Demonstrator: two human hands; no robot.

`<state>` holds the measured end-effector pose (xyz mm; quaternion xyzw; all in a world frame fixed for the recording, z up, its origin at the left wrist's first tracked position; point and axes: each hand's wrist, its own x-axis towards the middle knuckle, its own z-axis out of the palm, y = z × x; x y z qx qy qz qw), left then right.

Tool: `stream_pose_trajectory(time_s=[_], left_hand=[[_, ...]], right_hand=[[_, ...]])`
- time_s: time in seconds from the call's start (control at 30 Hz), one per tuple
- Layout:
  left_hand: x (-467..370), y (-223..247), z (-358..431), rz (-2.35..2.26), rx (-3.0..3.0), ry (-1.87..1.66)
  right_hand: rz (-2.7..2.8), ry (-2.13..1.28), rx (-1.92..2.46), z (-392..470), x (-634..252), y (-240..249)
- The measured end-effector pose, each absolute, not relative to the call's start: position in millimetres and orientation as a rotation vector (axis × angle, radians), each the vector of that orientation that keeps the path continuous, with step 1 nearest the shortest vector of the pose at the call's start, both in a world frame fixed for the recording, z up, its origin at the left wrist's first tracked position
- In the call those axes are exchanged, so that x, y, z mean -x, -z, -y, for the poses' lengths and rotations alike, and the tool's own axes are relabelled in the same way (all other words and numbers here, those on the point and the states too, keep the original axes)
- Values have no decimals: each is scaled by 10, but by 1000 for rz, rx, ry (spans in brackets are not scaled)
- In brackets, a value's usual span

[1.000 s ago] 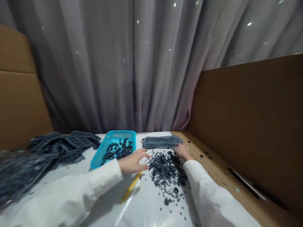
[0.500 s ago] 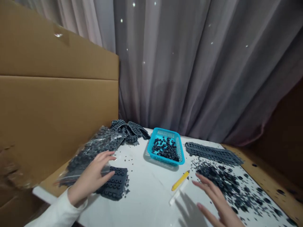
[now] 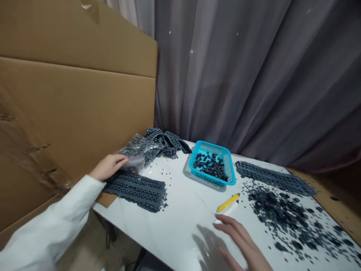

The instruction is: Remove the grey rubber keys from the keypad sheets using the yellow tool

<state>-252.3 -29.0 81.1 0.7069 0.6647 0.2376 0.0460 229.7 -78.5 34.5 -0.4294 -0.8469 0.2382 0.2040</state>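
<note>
My left hand (image 3: pixel 109 166) is closed on the near edge of a clear plastic bag (image 3: pixel 142 148) full of dark rubber parts. Just below that hand lies a dark rubber sheet (image 3: pixel 138 190) with rows of raised rings. My right hand (image 3: pixel 239 241) hovers over the white table, fingers spread and holding nothing. Closest to its fingertips are a yellow pen-like tool (image 3: pixel 228 202) and a white stick (image 3: pixel 229 210), which the fingers partly hide.
A blue basket (image 3: pixel 210 180) holds small black rubber pieces. Right of it lie a strip of rubber sheet (image 3: pixel 273 177) and a scattered heap of black scraps (image 3: pixel 278 210). More strips (image 3: pixel 169 141) are piled at the back. Cardboard (image 3: pixel 84 113) walls the left side.
My left hand has moved from above the rubber sheet to the bag and closed on its edge, pulling it back off the sheet. My right hand stays spread. The view has turned left.
</note>
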Motion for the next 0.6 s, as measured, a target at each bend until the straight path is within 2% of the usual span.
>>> stream_pose_trajectory(time_s=[0.1, 0.27, 0.4, 0.53, 0.6], left_hand=[[2567, -936, 130, -2118, -2129, -848], [2544, -758, 88, -2226, -2076, -820], [2531, -621, 245, -2289, -2073, -876], [2282, -634, 454, -2357, -2277, -1174], [2065, -635, 553, -2120, -2476, -1148]], right_hand=[[2538, -679, 998, 635, -1584, -481], [2731, -399, 813, 440, -513, -292], [2753, -360, 834, 337, -288, -160], [2632, -443, 980, 269, -319, -140], [2590, -464, 996, 227, -317, -141]])
